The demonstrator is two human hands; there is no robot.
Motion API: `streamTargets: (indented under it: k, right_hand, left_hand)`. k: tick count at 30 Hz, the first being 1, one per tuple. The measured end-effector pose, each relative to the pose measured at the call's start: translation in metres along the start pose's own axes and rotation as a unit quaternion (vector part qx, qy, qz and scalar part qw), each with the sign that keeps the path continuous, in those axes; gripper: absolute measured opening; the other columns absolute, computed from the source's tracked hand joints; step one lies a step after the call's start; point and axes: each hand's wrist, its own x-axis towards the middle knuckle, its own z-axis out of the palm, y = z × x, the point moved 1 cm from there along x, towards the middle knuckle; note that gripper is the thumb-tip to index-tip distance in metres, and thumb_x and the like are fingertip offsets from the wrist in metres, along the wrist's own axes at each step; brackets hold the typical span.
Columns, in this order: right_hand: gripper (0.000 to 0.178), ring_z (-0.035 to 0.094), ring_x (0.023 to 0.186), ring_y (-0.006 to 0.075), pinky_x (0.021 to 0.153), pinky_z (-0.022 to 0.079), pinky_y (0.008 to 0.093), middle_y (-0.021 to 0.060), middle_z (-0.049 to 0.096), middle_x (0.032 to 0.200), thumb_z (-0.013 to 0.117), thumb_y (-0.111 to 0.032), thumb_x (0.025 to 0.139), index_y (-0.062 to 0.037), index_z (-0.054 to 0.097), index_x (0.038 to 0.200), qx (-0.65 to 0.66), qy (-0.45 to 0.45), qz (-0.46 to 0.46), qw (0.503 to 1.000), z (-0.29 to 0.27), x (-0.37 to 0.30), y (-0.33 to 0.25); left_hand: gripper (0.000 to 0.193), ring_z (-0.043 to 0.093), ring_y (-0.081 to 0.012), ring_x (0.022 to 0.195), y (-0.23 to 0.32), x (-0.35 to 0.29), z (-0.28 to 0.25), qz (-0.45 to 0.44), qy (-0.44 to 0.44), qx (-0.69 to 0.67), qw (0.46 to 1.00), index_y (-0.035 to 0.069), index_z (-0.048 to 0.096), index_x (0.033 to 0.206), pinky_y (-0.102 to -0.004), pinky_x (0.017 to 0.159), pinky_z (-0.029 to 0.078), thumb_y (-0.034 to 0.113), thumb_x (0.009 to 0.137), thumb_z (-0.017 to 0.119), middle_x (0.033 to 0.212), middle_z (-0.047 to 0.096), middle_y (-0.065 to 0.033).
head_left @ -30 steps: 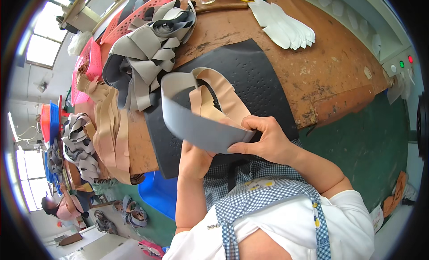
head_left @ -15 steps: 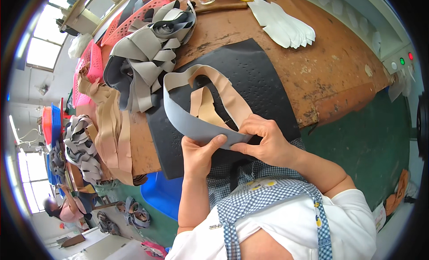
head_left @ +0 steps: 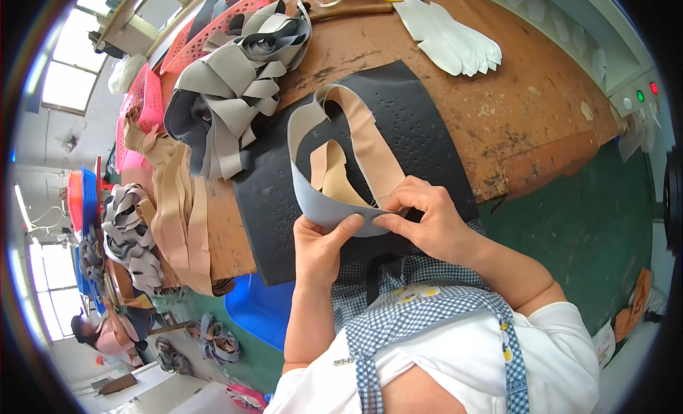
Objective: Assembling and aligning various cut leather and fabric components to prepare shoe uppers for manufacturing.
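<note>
A long strip [head_left: 313, 197], grey-blue on one face and tan on part of its length, bends into a loop above a black perforated mat [head_left: 430, 140]. My left hand [head_left: 320, 247] pinches its near edge, thumb on top. Close beside it, my right hand [head_left: 423, 215] grips the same strip with thumb and fingers, where the grey part and the tan part meet. Inside the loop a tan end [head_left: 334, 173] curls up from the near edge. The fingers beneath the strip are partly hidden.
Heaped grey strips [head_left: 228, 79] lie left of the mat, with stacked tan strips [head_left: 178, 207] nearer. White cut pieces [head_left: 452, 40] rest on the worn brown table [head_left: 544, 93]. Pink baskets [head_left: 146, 104] stand at the left. A person [head_left: 110, 328] sits far left.
The loop has shifted right and become narrower, its far end now more upright. Both hands have moved slightly right, keeping their pinch on the strip.
</note>
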Motion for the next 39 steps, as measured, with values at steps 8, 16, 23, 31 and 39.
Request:
streamTargets:
  k: [8, 16, 23, 31, 39]
  right_hand:
    - [0.012, 0.061, 0.079, 0.0182, 0.091, 0.046, 0.0386, 0.0051, 0.065, 0.073, 0.080, -0.005, 0.076, -0.0012, 0.069, 0.076, -0.017, 0.049, -0.071, 0.996, 0.001, -0.002, 0.004]
    - [0.016, 0.061, 0.077, 0.0201, 0.085, 0.047, 0.0373, 0.0072, 0.065, 0.075, 0.082, -0.010, 0.073, -0.0017, 0.069, 0.077, -0.151, 0.031, -0.087, 0.984, -0.004, 0.006, -0.012]
    - [0.018, 0.062, 0.075, 0.0184, 0.068, 0.048, 0.0314, 0.0087, 0.068, 0.080, 0.082, -0.012, 0.075, -0.0006, 0.073, 0.086, -0.087, -0.030, -0.019, 0.996, -0.013, 0.004, -0.004]
    - [0.013, 0.063, 0.074, 0.0117, 0.064, 0.049, 0.0264, 0.0090, 0.069, 0.084, 0.079, -0.011, 0.082, 0.0003, 0.074, 0.087, 0.005, -0.028, 0.094, 0.995, -0.010, 0.005, -0.012]
    - [0.013, 0.064, 0.075, 0.0114, 0.066, 0.050, 0.0264, 0.0091, 0.069, 0.084, 0.077, -0.009, 0.083, 0.0005, 0.073, 0.090, -0.006, -0.017, 0.067, 0.998, -0.007, 0.004, -0.013]
  left_hand:
    - [0.023, 0.068, -0.0160, 0.089, 0.003, 0.004, 0.000, -0.005, 0.035, -0.008, 0.999, -0.001, 0.068, 0.102, -0.0310, 0.084, 0.054, 0.000, 0.081, 0.079, 0.097, 0.072, -0.0084]
    - [0.021, 0.065, -0.0102, 0.086, -0.002, -0.005, 0.014, 0.045, 0.037, 0.107, 0.993, -0.004, 0.069, 0.102, -0.0247, 0.078, 0.052, 0.001, 0.083, 0.077, 0.096, 0.072, -0.0071]
    - [0.022, 0.066, -0.0128, 0.089, 0.005, 0.002, 0.004, 0.008, 0.025, 0.015, 1.000, -0.003, 0.068, 0.105, -0.0276, 0.082, 0.053, 0.002, 0.084, 0.076, 0.098, 0.071, -0.0071]
    - [0.024, 0.064, -0.0109, 0.079, -0.001, 0.003, 0.006, 0.006, 0.035, -0.009, 0.999, -0.002, 0.069, 0.106, -0.0261, 0.077, 0.053, 0.002, 0.083, 0.077, 0.091, 0.069, -0.0040]
    - [0.023, 0.064, -0.0101, 0.081, 0.002, 0.002, 0.010, 0.011, 0.047, 0.010, 0.999, -0.002, 0.070, 0.104, -0.0258, 0.074, 0.054, 0.003, 0.083, 0.078, 0.091, 0.070, -0.0048]
